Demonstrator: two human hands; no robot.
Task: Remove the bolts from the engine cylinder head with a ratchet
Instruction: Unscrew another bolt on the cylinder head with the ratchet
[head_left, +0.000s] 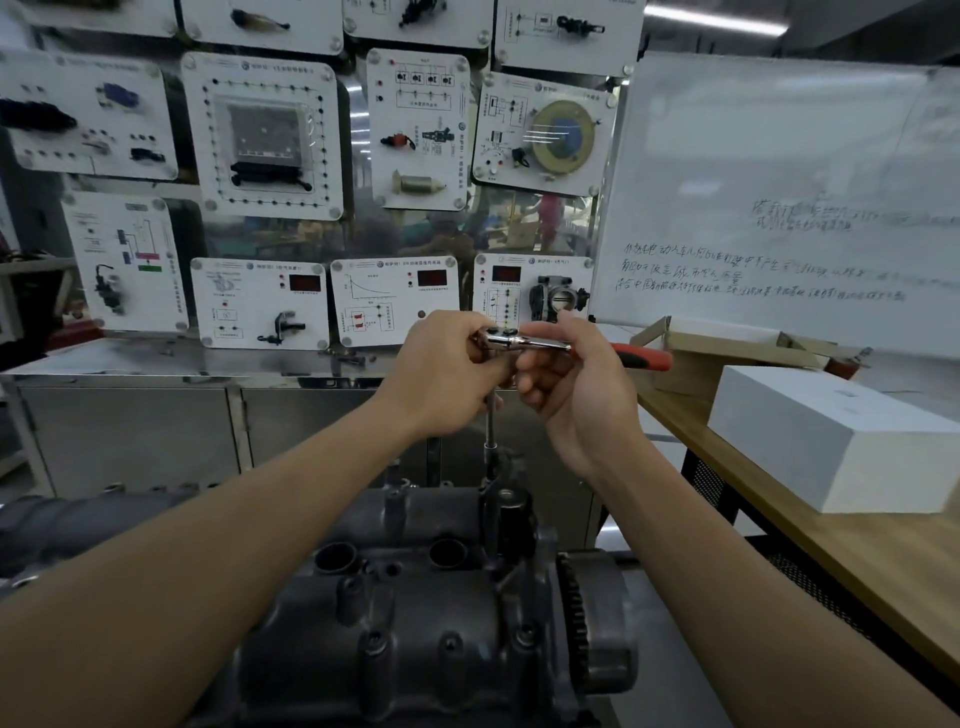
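A dark grey engine cylinder head (415, 613) lies low in the middle, with bolts (450, 644) along its top. A chrome ratchet (524, 342) with a red and black handle (641, 357) is held above it, handle pointing right. A long extension bar (490, 421) drops from the ratchet's head to a socket (491, 457) at the far end of the cylinder head. My left hand (447, 371) grips the ratchet's head and the top of the bar. My right hand (571, 384) holds the ratchet's chrome shaft with curled fingers.
A wooden table (883, 561) at the right carries a white box (841, 441) and an open cardboard box (727, 353). A whiteboard (779, 182) stands behind it. Training panels (260, 135) cover the wall over a steel cabinet (156, 415). A toothed gear (576, 623) sits on the head's right end.
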